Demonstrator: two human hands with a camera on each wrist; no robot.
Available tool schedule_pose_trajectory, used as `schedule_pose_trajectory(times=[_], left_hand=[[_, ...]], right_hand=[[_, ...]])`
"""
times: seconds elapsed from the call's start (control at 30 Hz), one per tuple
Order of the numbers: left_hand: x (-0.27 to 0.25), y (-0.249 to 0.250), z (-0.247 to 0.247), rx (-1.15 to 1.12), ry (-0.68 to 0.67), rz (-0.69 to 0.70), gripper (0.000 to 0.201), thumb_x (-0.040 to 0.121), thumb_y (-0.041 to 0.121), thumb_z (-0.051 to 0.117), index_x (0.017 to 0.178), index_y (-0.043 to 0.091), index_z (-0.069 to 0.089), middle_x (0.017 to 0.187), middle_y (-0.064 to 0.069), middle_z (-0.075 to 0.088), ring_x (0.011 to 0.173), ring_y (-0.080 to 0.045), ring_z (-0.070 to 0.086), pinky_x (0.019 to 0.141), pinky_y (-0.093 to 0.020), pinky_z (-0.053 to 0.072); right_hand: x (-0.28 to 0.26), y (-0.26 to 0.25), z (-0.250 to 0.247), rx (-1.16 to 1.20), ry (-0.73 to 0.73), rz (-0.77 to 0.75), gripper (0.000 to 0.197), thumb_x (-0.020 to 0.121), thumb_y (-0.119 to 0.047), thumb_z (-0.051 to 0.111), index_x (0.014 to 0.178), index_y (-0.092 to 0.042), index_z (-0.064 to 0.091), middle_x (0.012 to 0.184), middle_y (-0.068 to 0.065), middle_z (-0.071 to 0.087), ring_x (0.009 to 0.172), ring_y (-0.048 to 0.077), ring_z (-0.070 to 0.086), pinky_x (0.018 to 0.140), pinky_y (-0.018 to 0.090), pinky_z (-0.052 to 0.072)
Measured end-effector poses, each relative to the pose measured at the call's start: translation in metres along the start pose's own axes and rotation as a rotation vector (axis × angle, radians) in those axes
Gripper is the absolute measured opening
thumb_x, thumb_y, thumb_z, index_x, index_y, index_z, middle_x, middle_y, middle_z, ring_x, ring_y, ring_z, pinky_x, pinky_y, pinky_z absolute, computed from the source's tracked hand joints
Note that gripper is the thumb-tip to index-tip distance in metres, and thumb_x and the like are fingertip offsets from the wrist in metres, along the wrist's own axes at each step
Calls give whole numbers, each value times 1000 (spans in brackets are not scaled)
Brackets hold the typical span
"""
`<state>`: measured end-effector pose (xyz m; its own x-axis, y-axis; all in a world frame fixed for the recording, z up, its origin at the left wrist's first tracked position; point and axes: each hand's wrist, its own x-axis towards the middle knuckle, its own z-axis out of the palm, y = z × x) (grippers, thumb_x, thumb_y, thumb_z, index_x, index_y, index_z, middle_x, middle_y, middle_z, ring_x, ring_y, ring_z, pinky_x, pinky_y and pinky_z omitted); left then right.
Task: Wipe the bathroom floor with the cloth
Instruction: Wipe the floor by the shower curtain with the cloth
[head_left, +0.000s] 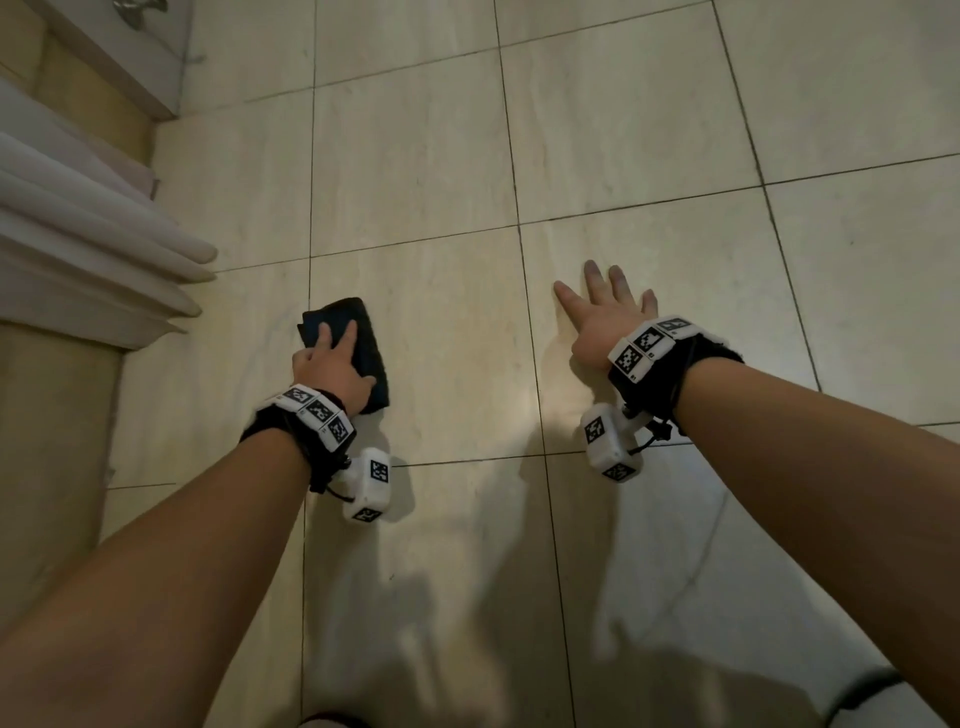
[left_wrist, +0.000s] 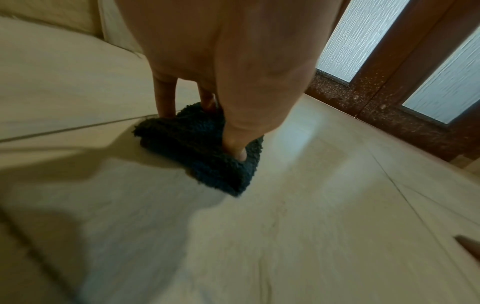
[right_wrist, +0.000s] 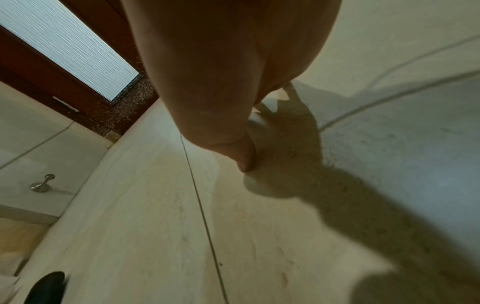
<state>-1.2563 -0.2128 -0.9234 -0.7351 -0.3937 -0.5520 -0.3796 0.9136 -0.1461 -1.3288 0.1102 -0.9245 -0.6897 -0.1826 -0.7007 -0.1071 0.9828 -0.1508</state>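
A dark, fuzzy folded cloth (head_left: 376, 358) lies on the pale tiled floor (head_left: 441, 156) left of centre. My left hand (head_left: 332, 364) presses down on it, fingers laid fairly straight across its top and the thumb at its near edge. The left wrist view shows the cloth (left_wrist: 202, 148) flat on the tile under the thumb and fingertips of the left hand (left_wrist: 233, 82). My right hand (head_left: 602, 312) rests flat on the bare tile to the right, fingers spread, holding nothing. In the right wrist view the right hand (right_wrist: 221, 82) touches the floor beside a grout line.
A white ribbed fixture base (head_left: 78, 234) stands at the left, close to the cloth. A brown door with frosted glass panels (left_wrist: 389, 72) bounds the far side. A metal door stop (right_wrist: 41, 185) is fixed low on the wall. Bare tiles stretch ahead and to the right.
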Motion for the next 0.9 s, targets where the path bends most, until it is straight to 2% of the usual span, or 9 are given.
schedule_pose_trajectory(times=[0.2,0.3,0.37,0.6,0.77,0.9], left_hand=[[-29,7,8,-19,-19,37,80,96,39,55,156,37,1,164,-4,-5,139,-36,22,110,-37,33],[-53,28,12,-39,-18,76,78,96,32,54,155,41,3,164,2,-9,137,-31,21,102,-40,39],[-66,48,16,-34,-26,141,81,94,28,57,154,44,4,164,5,-11,137,-29,19,101,-44,41],[-93,93,32,-5,-2,416,91,86,22,66,153,43,9,164,4,-10,141,-28,15,102,-49,33],[-84,89,29,4,-44,474,92,85,22,66,155,40,8,164,2,-9,146,-29,9,110,-51,31],[-67,63,18,-44,-53,397,89,86,22,63,155,41,9,164,3,-8,148,-27,7,113,-52,25]], right_hand=[[-3,-10,-1,-21,12,31,123,69,4,65,153,-42,-12,160,-2,-31,147,28,-26,116,64,-5],[-2,-15,-1,-23,17,60,122,68,1,68,153,-43,-9,161,-2,-28,148,29,-24,114,67,0],[-4,-18,-2,-25,16,71,120,70,0,68,153,-43,-7,161,-2,-26,149,30,-22,114,69,3],[-12,-30,6,-75,27,85,106,79,-9,68,152,-44,-1,162,0,-20,148,38,-16,108,76,15],[-20,-38,15,-77,40,87,106,73,-9,70,149,-44,5,161,0,-16,148,42,-13,105,77,20],[-22,-45,15,-48,30,93,98,75,-10,65,149,-41,8,161,2,-16,146,45,-14,111,69,23]])
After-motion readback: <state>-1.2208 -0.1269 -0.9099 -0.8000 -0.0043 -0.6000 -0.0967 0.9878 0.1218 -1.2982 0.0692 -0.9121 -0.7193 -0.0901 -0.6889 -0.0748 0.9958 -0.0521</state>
